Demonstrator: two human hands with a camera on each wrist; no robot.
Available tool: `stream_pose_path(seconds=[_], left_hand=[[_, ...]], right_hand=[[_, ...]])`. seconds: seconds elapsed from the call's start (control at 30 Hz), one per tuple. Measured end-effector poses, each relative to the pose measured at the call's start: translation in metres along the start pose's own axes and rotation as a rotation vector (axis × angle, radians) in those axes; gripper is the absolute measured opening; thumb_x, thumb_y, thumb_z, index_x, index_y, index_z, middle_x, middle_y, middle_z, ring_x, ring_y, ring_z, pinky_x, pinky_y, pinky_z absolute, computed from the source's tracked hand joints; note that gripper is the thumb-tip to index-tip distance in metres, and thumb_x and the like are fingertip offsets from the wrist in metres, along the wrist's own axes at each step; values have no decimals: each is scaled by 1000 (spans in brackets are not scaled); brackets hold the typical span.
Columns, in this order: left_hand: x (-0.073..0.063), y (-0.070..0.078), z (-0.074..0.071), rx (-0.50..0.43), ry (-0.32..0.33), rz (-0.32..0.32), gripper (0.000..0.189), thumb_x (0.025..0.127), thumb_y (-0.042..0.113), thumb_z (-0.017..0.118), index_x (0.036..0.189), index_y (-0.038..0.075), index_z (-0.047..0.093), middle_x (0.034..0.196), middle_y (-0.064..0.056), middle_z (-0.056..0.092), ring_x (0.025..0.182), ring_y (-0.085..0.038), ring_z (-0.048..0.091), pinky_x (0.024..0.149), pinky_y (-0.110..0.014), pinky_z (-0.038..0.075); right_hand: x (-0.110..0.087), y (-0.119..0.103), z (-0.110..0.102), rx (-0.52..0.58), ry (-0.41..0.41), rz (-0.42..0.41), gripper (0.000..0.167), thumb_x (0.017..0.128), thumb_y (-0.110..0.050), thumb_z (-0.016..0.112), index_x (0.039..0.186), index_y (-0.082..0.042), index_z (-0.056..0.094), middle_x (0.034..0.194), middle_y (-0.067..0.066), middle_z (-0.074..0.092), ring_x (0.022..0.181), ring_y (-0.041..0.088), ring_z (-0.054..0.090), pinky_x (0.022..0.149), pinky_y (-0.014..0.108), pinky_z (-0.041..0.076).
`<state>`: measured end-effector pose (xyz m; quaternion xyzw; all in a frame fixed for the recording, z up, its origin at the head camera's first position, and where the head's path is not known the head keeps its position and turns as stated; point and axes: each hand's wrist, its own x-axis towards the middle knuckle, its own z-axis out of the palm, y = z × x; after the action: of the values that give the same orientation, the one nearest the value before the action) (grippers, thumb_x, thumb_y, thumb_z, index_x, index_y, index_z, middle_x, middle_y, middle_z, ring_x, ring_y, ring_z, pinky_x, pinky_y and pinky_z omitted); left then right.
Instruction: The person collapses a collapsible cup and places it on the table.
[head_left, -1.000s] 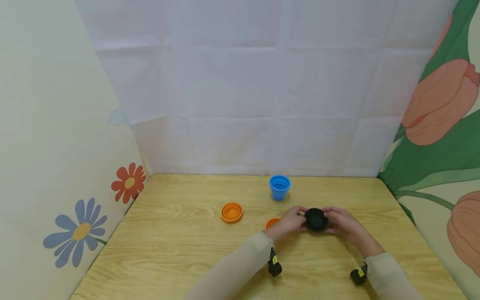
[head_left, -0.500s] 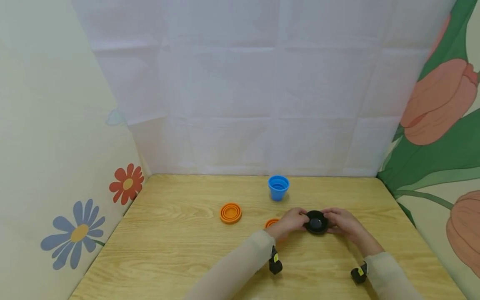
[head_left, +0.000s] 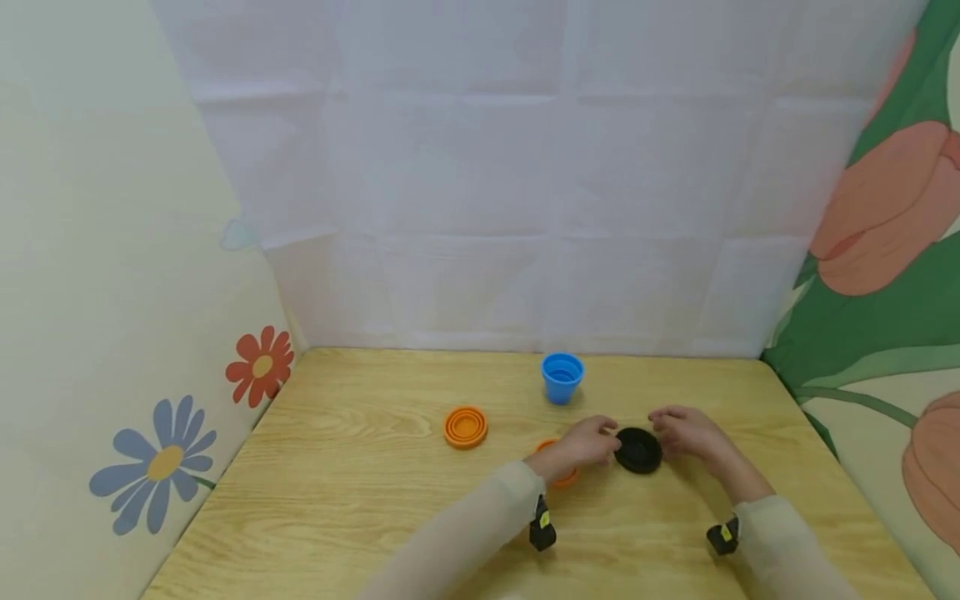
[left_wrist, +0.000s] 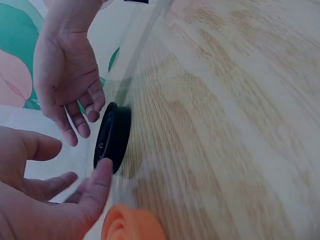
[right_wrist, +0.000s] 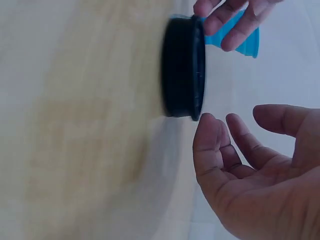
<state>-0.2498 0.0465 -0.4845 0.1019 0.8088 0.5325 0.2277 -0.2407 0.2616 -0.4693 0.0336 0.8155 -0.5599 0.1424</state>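
A black collapsible cup [head_left: 638,451], folded flat into a disc, lies on the table between the two hands. To its left is my left hand [head_left: 587,443], fingers loosely bent and holding nothing; in the left wrist view a fingertip overlaps the rim of the black cup [left_wrist: 113,137], and I cannot tell if it touches. On the other side my right hand [head_left: 692,433] is apart from the cup, its relaxed fingers [right_wrist: 207,142] around nothing. Partly hidden beneath the left wrist is an orange collapsible cup [head_left: 567,477], also flattened.
A blue collapsible cup [head_left: 562,379] stands extended near the table's back edge. Another flattened orange cup [head_left: 465,427] lies to the left on the wooden table [head_left: 352,500]. A white cloth [head_left: 450,167] hangs behind, with flower-patterned walls [head_left: 877,333] at the sides.
Both hands have let go of the black cup and drawn slightly apart. It has gone from a small bowl shape to a flat disc on the table.
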Motion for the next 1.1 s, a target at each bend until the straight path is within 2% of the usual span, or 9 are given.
stream_pose_path(seconds=[0.1, 0.2, 0.27, 0.43, 0.57, 0.73, 0.9, 1.03, 1.1], left_hand=[[-2, -1, -8, 48, 26, 134, 35, 101, 10, 59, 135, 3, 59, 118, -10, 65, 87, -18, 65, 76, -32, 59], [-6, 2, -19, 145, 55, 281, 34, 101, 9, 57, 134, 3, 60, 120, -11, 65, 96, -17, 64, 80, -27, 57], [-11, 6, -28, 244, 73, 349, 34, 102, 10, 56, 135, 6, 60, 123, -9, 65, 102, -16, 62, 84, -25, 55], [-21, 8, -48, 439, 143, 426, 34, 102, 11, 56, 135, 9, 60, 126, -6, 62, 109, -17, 61, 93, -29, 54], [-23, 2, -65, 601, 218, 479, 34, 100, 12, 58, 134, 9, 61, 131, -6, 59, 118, -21, 55, 99, -32, 51], [-19, -6, -91, 766, 313, 630, 33, 96, 8, 66, 128, 8, 63, 130, -10, 57, 124, -27, 51, 104, -38, 50], [-9, -14, -115, 811, 357, 767, 34, 92, 3, 71, 125, 7, 65, 132, -11, 59, 125, -28, 51, 107, -39, 48], [-1, -16, -127, 824, 376, 811, 38, 90, 4, 72, 128, 5, 65, 133, -14, 61, 126, -31, 53, 109, -43, 45], [2, -17, -130, 849, 384, 806, 40, 90, 6, 73, 129, 5, 64, 135, -14, 60, 128, -31, 52, 111, -44, 44]], right_hand=[[5, -7, 0, -27, -20, -34, 43, 104, -13, 48, 134, 17, 48, 119, 30, 60, 91, 22, 66, 77, 33, 59], [10, -13, 2, -55, -53, -77, 44, 106, -16, 47, 136, 17, 46, 129, 36, 55, 103, 32, 67, 86, 39, 59], [14, -17, 4, -65, -69, -101, 45, 106, -17, 47, 137, 15, 46, 135, 36, 52, 111, 37, 64, 92, 42, 58], [22, -27, 13, -70, -96, -180, 46, 107, -18, 48, 140, 14, 45, 139, 36, 49, 117, 38, 62, 99, 46, 54], [31, -34, 20, -79, -66, -250, 45, 108, -17, 48, 142, 13, 45, 142, 34, 49, 119, 39, 60, 100, 46, 54], [40, -44, 31, -91, 22, -305, 44, 106, -19, 53, 143, 6, 48, 143, 28, 51, 124, 39, 58, 103, 47, 52], [48, -50, 39, -148, 90, -383, 43, 105, -22, 57, 142, 0, 52, 143, 22, 54, 126, 40, 56, 103, 54, 50], [54, -52, 46, -216, 82, -481, 43, 104, -16, 59, 143, 1, 52, 145, 24, 52, 126, 44, 55, 102, 58, 49], [58, -52, 51, -245, 61, -524, 42, 103, -12, 59, 143, 2, 51, 146, 26, 49, 127, 47, 54, 102, 60, 48]])
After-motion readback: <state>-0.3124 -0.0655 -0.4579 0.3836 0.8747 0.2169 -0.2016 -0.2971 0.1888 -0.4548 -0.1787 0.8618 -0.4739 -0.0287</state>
